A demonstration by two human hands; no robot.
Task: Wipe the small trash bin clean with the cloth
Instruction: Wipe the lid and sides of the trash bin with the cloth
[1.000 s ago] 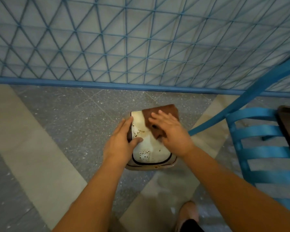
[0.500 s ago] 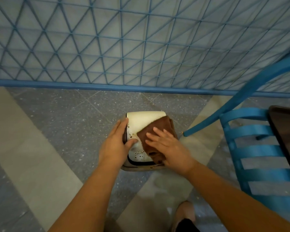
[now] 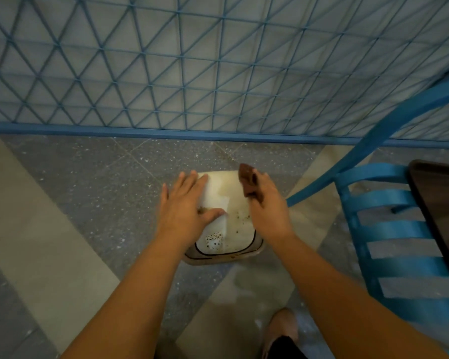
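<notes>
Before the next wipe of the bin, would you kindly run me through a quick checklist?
1. Small trash bin steadied by left hand: ok.
2. Cloth held in right hand: ok.
3. Cloth touching the bin: not ok, bunched at the right edge.
4. Bin surface clean: not ok, dark specks remain.
5. Blue chair apart from right arm: ok.
6. Bin's far side clean: cannot tell.

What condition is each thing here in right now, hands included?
Trash bin: on the floor, cream surface with dark specks and stains.
Cloth: brown, bunched in the right hand, at the bin's right edge.
Left hand: open, flat on the bin.
Right hand: closed around the cloth.
</notes>
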